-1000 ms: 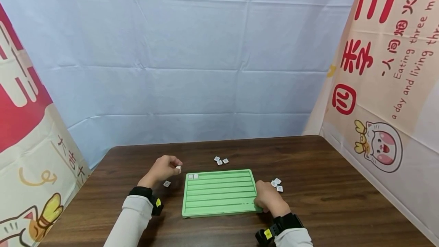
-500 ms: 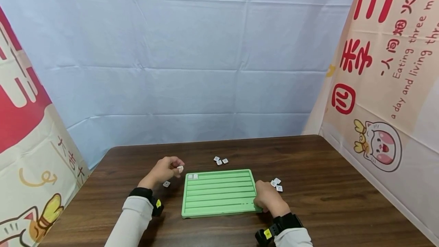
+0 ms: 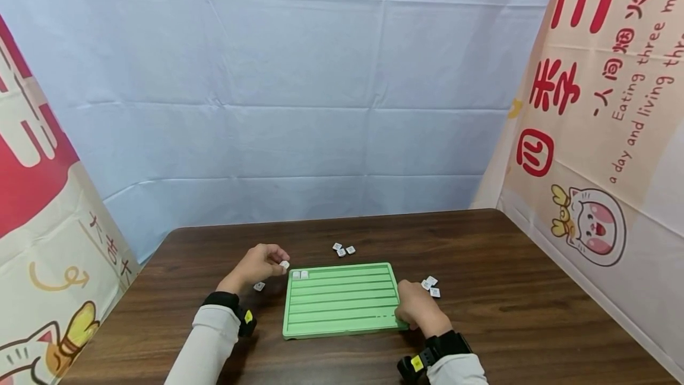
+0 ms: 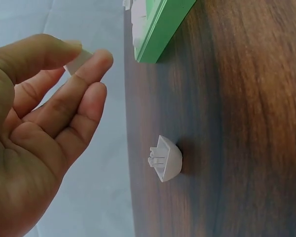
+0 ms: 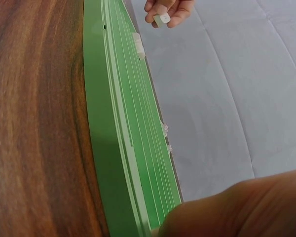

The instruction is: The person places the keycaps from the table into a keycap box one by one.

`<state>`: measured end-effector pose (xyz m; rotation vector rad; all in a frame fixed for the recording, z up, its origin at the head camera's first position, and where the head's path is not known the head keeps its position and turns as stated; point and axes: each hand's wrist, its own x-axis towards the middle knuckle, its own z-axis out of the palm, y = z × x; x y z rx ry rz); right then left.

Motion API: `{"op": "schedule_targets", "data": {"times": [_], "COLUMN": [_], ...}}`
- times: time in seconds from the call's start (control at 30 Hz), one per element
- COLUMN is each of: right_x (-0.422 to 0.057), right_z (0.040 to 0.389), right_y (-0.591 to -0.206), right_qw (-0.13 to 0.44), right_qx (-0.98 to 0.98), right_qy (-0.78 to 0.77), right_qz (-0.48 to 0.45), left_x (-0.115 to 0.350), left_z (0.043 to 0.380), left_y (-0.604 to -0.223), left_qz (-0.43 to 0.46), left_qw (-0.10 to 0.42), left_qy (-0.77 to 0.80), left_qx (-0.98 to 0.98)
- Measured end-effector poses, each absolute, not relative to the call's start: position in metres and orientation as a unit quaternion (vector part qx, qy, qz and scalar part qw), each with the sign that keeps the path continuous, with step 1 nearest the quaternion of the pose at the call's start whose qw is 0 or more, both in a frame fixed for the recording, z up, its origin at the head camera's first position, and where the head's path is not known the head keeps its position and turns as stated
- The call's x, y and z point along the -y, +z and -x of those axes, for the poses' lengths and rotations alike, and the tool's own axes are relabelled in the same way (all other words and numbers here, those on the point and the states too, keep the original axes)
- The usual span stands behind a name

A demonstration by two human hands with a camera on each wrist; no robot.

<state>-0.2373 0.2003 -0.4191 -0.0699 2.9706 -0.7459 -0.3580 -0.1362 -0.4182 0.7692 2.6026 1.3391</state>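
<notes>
My left hand [image 3: 255,267] pinches a white keycap [image 3: 285,264] between thumb and fingertips, just off the far left corner of a green ridged tray [image 3: 342,299]. In the right wrist view the pinched keycap [image 5: 162,19] shows a faint mark on one face. Two white keycaps [image 3: 300,275] sit side by side in the tray's top row at the left. Below my left hand, a loose keycap [image 4: 171,160] lies on the table with its hollow stem side visible. My right hand [image 3: 420,308] grips the tray's near right edge; its fingertips are partly hidden.
Several loose keycaps lie in two small groups on the brown wooden table [image 3: 534,314]: one group [image 3: 342,251] behind the tray, another [image 3: 430,285] right beside my right hand. A pale cloth [image 3: 299,135] hangs behind the table, with printed cloths at both sides.
My left hand has moved slightly right with the keycap, closer to the tray's far left corner, and the keycap has turned in the fingers. My right hand and the tray stay put.
</notes>
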Motion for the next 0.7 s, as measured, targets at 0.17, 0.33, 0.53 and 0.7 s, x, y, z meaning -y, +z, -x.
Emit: {"op": "schedule_targets", "data": {"times": [0.17,0.33,0.53,0.7], "right_x": [-0.1999,-0.1998,-0.1994,-0.1993], "right_z": [0.2384,0.238,0.2374,0.2376], "right_y": [-0.4196,-0.4187,-0.4177,-0.4164], "right_qw": [0.043,0.05,0.052,0.055], "right_qx": [-0.969,-0.969,-0.969,-0.97], "right_qy": [-0.242,-0.243,-0.24,-0.236], "right_qz": [0.019,0.014,0.013,0.007], "left_x": [0.134,0.1329,0.1324,0.1314], "left_z": [0.3591,0.36,0.3598,0.3592], "left_y": [-0.4196,-0.4206,-0.4196,-0.4188], "left_qz": [-0.243,-0.241,-0.239,-0.244], "left_qw": [0.066,0.053,0.048,0.049], "left_qy": [0.459,0.451,0.448,0.446], "left_qx": [-0.852,-0.857,-0.86,-0.86]}}
